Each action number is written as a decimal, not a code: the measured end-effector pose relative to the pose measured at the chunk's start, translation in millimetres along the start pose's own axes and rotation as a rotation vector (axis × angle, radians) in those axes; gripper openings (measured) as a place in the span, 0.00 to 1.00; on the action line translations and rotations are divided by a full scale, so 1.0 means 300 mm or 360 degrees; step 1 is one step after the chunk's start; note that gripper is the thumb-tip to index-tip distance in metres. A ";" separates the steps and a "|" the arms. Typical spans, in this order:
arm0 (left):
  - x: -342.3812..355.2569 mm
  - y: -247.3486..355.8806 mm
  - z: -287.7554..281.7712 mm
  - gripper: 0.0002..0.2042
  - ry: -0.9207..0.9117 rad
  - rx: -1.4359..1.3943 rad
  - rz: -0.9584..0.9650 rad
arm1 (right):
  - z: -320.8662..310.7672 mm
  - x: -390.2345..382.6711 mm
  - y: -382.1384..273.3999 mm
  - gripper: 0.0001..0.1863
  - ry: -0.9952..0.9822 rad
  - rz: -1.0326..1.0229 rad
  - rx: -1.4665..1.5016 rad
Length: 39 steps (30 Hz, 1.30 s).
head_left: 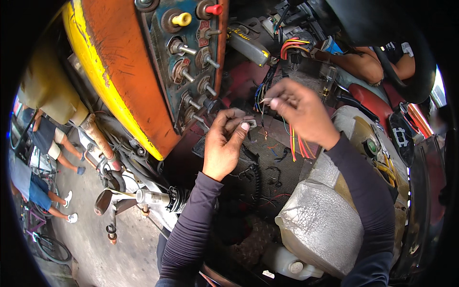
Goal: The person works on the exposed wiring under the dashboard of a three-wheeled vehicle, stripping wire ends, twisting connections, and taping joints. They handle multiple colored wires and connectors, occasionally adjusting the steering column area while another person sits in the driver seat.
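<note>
In the middle of the head view, my left hand [224, 144] pinches a small, pale rectangular connector [251, 124] between thumb and fingers. To its right my right hand [301, 112] is closed at the fingertips on the end of a thin wire [266, 100]. That wire is beside a bundle of thin coloured wires [259, 91] hanging down from above. The hands are a short way apart, with a bare copper wire end [266, 136] dangling between them. Below my right hand hang thicker red and yellow wires [300, 146].
Left of my hands stands an orange panel [124, 62] with several toggle switches [184, 74]. A worn silver-covered seat [320, 215] is at right, a white plastic jug [291, 262] below it. Wire scraps lie on a textured mat [282, 167]. Another person's arm [354, 64] reaches in at upper right.
</note>
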State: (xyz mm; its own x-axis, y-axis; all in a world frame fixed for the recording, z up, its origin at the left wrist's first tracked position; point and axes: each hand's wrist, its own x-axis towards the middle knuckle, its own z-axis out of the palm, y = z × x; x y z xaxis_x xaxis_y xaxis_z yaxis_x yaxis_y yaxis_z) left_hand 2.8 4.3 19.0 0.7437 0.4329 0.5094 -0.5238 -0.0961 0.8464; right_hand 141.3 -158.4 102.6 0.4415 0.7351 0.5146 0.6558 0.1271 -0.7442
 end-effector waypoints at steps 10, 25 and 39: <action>0.084 -0.056 -0.003 0.11 -0.0023 0.0403 -0.0311 | -0.081 0.012 0.053 0.12 0.0003 -0.0067 -0.0127; 0.202 -0.016 0.037 0.11 -0.0089 0.0347 -0.0790 | -0.089 0.001 0.061 0.11 -0.0030 -0.0357 -0.1213; 0.146 -0.045 -0.009 0.13 -0.0159 -0.0086 -0.0666 | -0.016 0.002 0.076 0.11 -0.0022 -0.0100 -0.0645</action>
State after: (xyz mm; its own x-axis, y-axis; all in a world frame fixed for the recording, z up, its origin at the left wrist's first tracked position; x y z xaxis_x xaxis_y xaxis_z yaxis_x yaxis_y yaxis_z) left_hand 41.2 27.0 29.3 0.9318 0.3354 0.1389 -0.1876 0.1174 0.9752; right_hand 159.3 -158.3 88.1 0.3863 0.7434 0.5460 0.8707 -0.0986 -0.4818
